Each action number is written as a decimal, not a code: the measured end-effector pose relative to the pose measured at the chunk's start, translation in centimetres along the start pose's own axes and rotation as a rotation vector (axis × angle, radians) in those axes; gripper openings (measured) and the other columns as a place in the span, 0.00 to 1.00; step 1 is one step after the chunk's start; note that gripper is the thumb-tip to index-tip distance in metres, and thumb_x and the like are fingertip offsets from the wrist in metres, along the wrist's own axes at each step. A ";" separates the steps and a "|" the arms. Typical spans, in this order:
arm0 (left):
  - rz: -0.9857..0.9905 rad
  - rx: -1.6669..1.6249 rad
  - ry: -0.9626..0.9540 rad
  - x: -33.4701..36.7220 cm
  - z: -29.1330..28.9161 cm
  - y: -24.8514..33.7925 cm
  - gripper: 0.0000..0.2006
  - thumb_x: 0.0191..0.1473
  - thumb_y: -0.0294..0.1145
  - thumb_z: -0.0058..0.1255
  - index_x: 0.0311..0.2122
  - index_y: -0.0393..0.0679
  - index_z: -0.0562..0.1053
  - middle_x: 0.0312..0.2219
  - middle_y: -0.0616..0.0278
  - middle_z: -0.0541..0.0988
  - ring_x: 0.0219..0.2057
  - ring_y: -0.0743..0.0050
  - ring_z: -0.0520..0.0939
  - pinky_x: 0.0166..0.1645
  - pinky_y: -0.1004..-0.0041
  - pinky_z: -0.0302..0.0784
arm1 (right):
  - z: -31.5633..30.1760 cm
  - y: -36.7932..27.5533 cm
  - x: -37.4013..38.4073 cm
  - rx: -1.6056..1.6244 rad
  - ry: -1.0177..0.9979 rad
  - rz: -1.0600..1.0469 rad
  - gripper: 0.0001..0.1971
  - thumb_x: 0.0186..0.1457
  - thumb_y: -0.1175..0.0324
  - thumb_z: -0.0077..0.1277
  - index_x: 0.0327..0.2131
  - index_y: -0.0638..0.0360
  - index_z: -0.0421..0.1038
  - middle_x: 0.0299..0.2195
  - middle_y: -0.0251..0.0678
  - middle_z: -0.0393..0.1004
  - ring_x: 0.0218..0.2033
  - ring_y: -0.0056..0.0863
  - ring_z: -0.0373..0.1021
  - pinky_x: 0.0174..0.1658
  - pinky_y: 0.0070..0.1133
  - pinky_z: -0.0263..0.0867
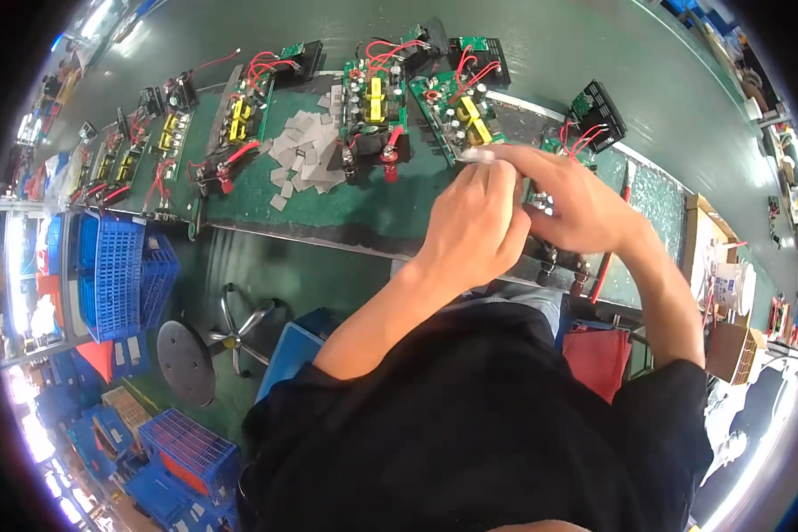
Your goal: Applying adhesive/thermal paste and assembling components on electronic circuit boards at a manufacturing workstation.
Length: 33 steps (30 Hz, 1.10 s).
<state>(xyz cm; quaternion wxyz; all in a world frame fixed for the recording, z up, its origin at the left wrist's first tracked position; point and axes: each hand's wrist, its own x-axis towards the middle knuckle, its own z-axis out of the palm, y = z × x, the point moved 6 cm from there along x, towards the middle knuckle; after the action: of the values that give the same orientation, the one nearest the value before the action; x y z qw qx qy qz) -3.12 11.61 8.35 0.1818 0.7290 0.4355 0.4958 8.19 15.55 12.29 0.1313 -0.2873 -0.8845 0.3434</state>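
My left hand (477, 217) is closed, its fingers curled in over the bench. Against it from the right comes my right hand (581, 204), with fingers bent and meeting the left one. A small white piece (479, 155) shows at the fingertips; whether it is held or worn on a finger I cannot tell. Whatever lies between the fingers is hidden. Just beyond the hands is a green circuit board (459, 111) with yellow transformers and red wires. Another board (550, 144) lies partly covered under my right hand.
Several similar boards, including one with red and black terminals (375, 102), line the green bench (257, 195). Loose grey pads (306, 146) lie in a pile between boards. A red-handled tool (603, 270) rests at right. Blue crates (111, 275) and a round stool (184, 362) stand lower left.
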 end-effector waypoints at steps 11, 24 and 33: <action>-0.163 0.066 0.326 -2.2 -6.5 -3.3 0.04 0.50 0.19 0.50 0.33 0.38 0.69 0.25 0.56 0.73 0.25 0.59 0.76 0.31 0.68 0.73 | 3.4 -1.2 4.9 -0.347 -0.013 -0.294 0.27 0.40 0.67 0.66 0.48 0.58 0.72 0.44 0.39 0.73 0.47 0.37 0.69 0.51 0.31 0.64; -0.217 0.169 -0.107 1.7 -7.9 -5.4 0.04 0.58 0.21 0.44 0.36 0.38 0.72 0.31 0.48 0.80 0.33 0.47 0.82 0.38 0.59 0.76 | 0.5 -0.4 2.8 0.057 0.159 -0.093 0.12 0.67 0.66 0.43 0.39 0.63 0.73 0.23 0.37 0.71 0.25 0.33 0.70 0.28 0.28 0.65; -0.563 1.073 -0.373 10.3 -4.7 -12.7 0.38 0.43 0.50 0.62 0.54 0.31 0.67 0.49 0.45 0.73 0.50 0.51 0.77 0.51 0.54 0.76 | -0.4 2.4 1.3 -0.437 0.142 0.497 0.35 0.50 0.43 0.60 0.49 0.66 0.69 0.46 0.51 0.69 0.41 0.50 0.74 0.42 0.39 0.70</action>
<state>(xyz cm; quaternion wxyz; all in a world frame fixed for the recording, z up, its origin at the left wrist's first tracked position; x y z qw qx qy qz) -11.73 26.22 7.40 -0.0126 0.6502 0.7596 0.0063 8.35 17.95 10.95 0.0403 -0.5386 -0.8288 0.1465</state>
